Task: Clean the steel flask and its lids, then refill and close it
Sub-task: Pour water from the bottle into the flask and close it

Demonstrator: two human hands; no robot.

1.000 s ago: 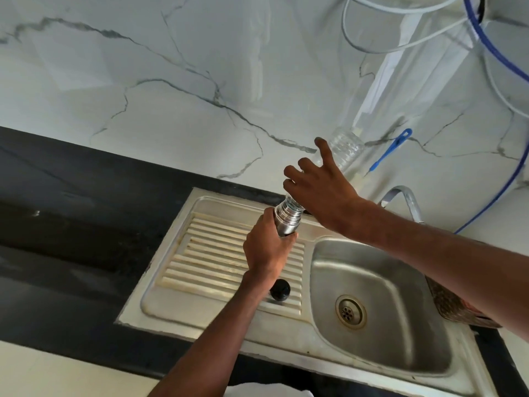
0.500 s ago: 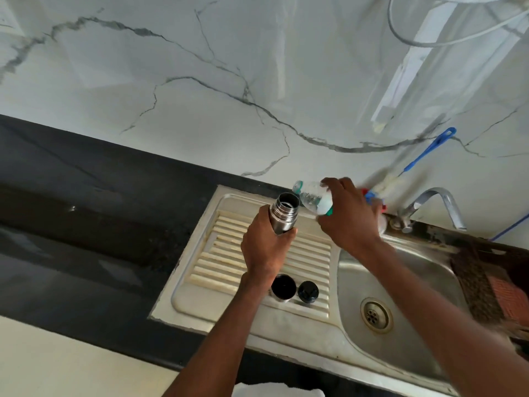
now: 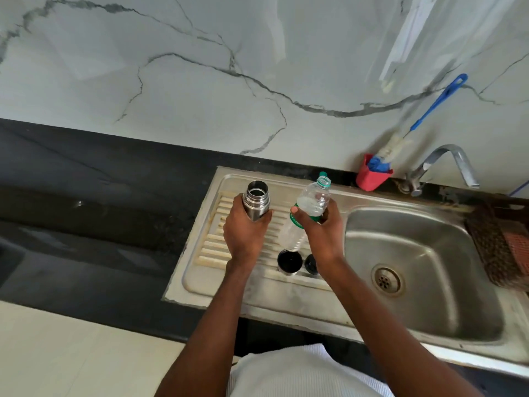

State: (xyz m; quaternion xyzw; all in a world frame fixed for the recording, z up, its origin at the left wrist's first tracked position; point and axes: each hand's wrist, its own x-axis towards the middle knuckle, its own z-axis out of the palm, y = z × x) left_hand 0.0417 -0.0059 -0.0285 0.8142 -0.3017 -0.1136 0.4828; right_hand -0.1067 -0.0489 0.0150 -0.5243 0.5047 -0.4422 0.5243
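Steel flask (image 3: pixel 255 202) stands upright with its mouth uncapped, gripped around the body by the left hand (image 3: pixel 246 234) above the ribbed drainboard (image 3: pixel 213 247) of the sink (image 3: pixel 423 282). Just beside it, the right hand (image 3: pixel 322 228) grips a clear plastic bottle (image 3: pixel 307 213), capless and roughly upright. The 2 lids lie on the drainboard below: a black cup lid (image 3: pixel 289 262) and a smaller black stopper (image 3: pixel 310 265), partly hidden by the right wrist.

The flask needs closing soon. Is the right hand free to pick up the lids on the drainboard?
Probably not yet: the right hand grips the plastic bottle, though both lids lie uncovered just below it.
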